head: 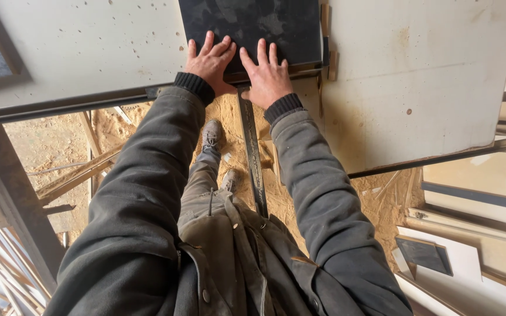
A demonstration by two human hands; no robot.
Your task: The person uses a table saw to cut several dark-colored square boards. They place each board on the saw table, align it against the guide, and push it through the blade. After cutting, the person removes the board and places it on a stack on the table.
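Board [253,26], dark, flat, square-cornered, lying on the pale saw table [428,76], its near edge at the table's front rail. Left hand [209,61] pressed flat on the near left part, fingers spread and pointing away; right hand [267,76] likewise flat and spread just beside it, neither gripping. Likely stiff, fairly light, smooth-faced and apt to slide, so best held by palm pressure near the edge, or by its side edges to lift. Metal bar [252,152] runs below between the sleeves. Sawdust floor [42,143], offcuts [458,263] at right.
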